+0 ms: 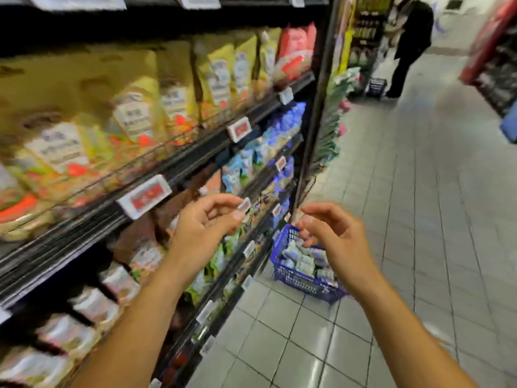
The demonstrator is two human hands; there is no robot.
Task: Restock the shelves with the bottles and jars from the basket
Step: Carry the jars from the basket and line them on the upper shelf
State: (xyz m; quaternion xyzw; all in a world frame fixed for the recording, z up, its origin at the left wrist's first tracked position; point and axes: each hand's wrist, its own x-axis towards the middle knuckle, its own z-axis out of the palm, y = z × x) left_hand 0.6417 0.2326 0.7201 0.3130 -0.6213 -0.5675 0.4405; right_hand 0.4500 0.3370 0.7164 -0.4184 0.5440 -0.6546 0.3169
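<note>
Both bare hands, left hand [205, 219] and right hand [333, 233], loosely curled, empty; blue plastic basket [305, 281] of pale goods apparently full beside dark shelves [173, 175].

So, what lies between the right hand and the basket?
Nothing: in the head view the empty right hand overlaps the far end of the basket, with no object between them.

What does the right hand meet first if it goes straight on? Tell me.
Probably the blue basket: the right hand, empty with its fingers loosely curled, points toward the basket's far rim. Depth is unclear, so it might pass above.
</note>
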